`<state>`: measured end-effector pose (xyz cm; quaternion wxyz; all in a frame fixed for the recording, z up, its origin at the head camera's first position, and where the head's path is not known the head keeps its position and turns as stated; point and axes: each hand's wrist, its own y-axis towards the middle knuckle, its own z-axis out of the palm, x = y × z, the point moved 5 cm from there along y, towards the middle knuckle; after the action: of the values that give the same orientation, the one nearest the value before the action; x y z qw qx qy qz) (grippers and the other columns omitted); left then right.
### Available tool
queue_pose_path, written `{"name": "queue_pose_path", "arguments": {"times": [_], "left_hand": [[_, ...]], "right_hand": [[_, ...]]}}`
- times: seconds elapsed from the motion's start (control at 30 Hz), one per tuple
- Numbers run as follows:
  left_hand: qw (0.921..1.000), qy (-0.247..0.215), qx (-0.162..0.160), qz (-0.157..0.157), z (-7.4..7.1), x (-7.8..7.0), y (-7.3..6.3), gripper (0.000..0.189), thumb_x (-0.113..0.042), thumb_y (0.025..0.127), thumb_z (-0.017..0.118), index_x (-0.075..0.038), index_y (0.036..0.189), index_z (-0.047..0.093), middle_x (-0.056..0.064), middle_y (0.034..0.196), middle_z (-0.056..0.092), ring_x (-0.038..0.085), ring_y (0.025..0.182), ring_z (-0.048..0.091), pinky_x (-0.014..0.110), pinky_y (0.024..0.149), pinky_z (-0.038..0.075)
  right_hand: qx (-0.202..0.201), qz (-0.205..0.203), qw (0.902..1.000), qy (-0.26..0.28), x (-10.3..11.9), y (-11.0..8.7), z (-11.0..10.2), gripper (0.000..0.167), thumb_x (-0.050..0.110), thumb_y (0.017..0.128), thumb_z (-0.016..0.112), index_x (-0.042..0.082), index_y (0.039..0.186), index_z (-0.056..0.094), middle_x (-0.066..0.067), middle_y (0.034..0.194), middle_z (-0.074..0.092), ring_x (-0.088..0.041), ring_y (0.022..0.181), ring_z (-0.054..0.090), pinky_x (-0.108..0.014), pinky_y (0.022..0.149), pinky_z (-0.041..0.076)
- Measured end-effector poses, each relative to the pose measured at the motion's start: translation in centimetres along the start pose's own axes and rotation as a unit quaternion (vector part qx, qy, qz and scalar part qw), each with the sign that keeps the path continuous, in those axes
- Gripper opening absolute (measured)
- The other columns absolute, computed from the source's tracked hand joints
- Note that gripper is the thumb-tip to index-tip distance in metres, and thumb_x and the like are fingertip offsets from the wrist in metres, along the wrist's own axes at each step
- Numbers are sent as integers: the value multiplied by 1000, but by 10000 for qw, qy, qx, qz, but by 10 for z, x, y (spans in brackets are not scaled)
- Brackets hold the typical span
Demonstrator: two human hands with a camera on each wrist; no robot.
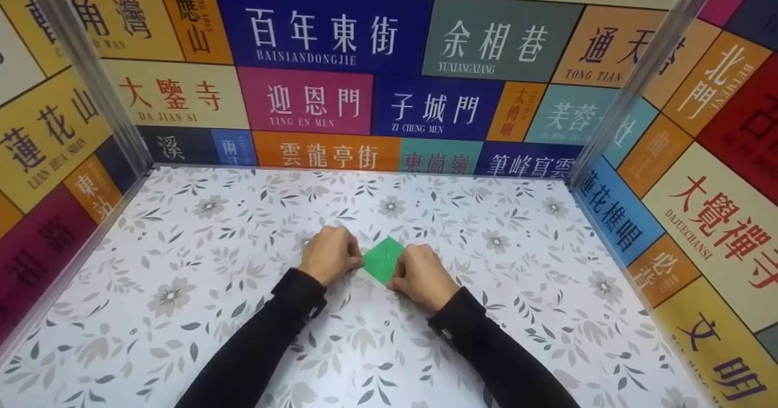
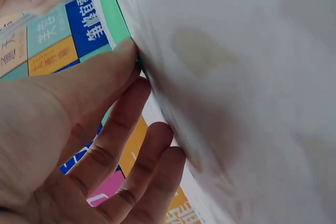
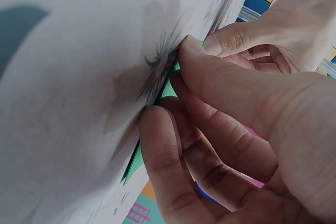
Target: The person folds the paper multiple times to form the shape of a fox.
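Observation:
A small green sheet of paper (image 1: 383,260) lies on the patterned tabletop, turned like a diamond in the head view. My left hand (image 1: 331,255) is at its left corner; the left wrist view has the thumb and forefinger tips pinching the green edge (image 2: 114,11), with the other fingertips resting on the tabletop. At the lower right edge, my right hand (image 1: 423,275) pinches the paper between thumb and forefinger and covers its right corner. In the right wrist view, further fingers lie along the green edge (image 3: 134,166).
White cloth with grey leaves and flowers covers the table (image 1: 389,347). Panels of coloured blocks with Chinese lettering stand along the back (image 1: 322,25), the left (image 1: 42,134) and the right (image 1: 699,195). Clear strips (image 1: 85,67) run up the corners.

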<state>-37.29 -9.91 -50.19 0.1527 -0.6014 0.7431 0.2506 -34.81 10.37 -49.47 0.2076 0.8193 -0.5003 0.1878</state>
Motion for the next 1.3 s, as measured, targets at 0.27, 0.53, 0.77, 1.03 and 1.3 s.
{"name": "queue_pose_path", "arguments": {"times": [0.27, 0.53, 0.77, 1.03, 1.3], "left_hand": [[9995, -17, -50, -317, -7, 13, 6, 21, -20, 85, 105, -19, 75, 86, 2, 86, 86, 31, 88, 81, 52, 88, 67], [9994, -5, -3, -348, -8, 15, 6, 20, -22, 86, 105, -21, 76, 87, 1, 89, 87, 30, 89, 81, 53, 89, 67], [9996, 74, -76, -262, -10, 13, 4, 16, -21, 89, 100, -21, 78, 88, 2, 92, 87, 32, 90, 82, 52, 86, 66], [9993, -25, -169, -333, -19, 14, 0, 10, -19, 94, 96, -20, 87, 90, 3, 99, 89, 31, 94, 82, 51, 86, 66], [9986, -18, -108, -515, -21, 20, -2, 6, -20, 98, 94, -19, 94, 90, 4, 104, 89, 28, 97, 81, 49, 87, 66]], "right_hand": [[0, 23, 10000, 64, -1, -1, 1, 22, 8, 82, 102, 12, 69, 85, 2, 65, 78, -8, 60, 61, -34, 69, 61], [-54, -25, 10000, 50, -2, -1, 1, 22, 7, 81, 102, 11, 69, 84, 2, 64, 77, -9, 61, 61, -33, 69, 61], [-71, -179, 9998, 86, -1, -2, -3, 20, 6, 83, 102, 10, 72, 86, 1, 66, 79, -7, 60, 60, -29, 66, 58], [-56, -46, 9999, 110, 0, -2, -7, 17, 10, 84, 102, 14, 75, 88, 3, 69, 81, -7, 63, 62, -32, 69, 60], [-117, -74, 9997, 187, 1, -2, -8, 17, 11, 86, 103, 14, 76, 89, 2, 71, 83, -6, 64, 65, -30, 69, 61]]}}
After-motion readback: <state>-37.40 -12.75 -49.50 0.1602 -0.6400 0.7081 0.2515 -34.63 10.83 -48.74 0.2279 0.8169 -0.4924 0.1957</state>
